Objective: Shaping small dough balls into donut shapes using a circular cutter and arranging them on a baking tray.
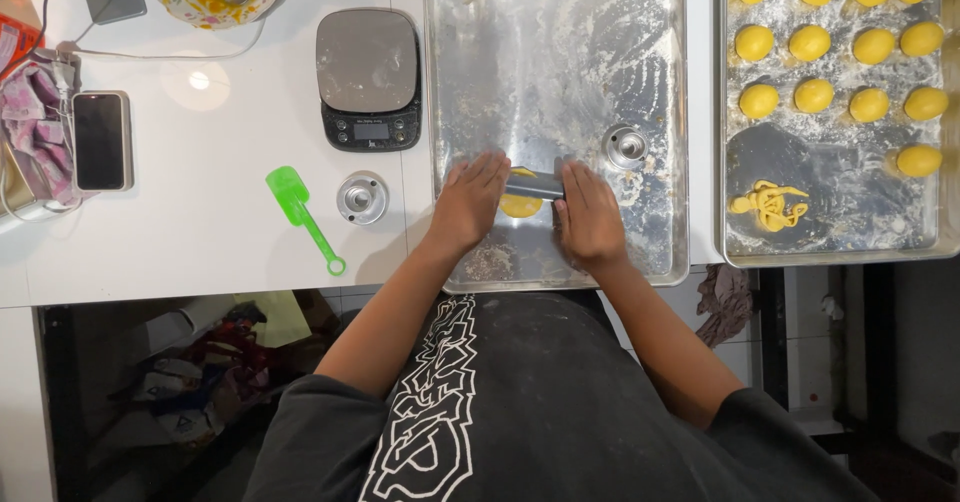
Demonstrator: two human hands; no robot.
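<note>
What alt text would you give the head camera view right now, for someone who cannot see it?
Seen from above, a person's left hand and right hand press a small grey roller over a flat piece of yellow dough on a floured metal tray. A second tray to the right holds rows of yellow dough balls; a kitchen scale and green scraper lie left.

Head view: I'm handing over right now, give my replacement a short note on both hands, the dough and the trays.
Left hand and right hand press a small roller over a flat yellow dough piece on the floured middle tray.
Done: the right tray holds rows of dough balls and a squiggle of dough scraps.
Left: this piece is part-flattened. A metal cutter sits beside the right hand.
</note>
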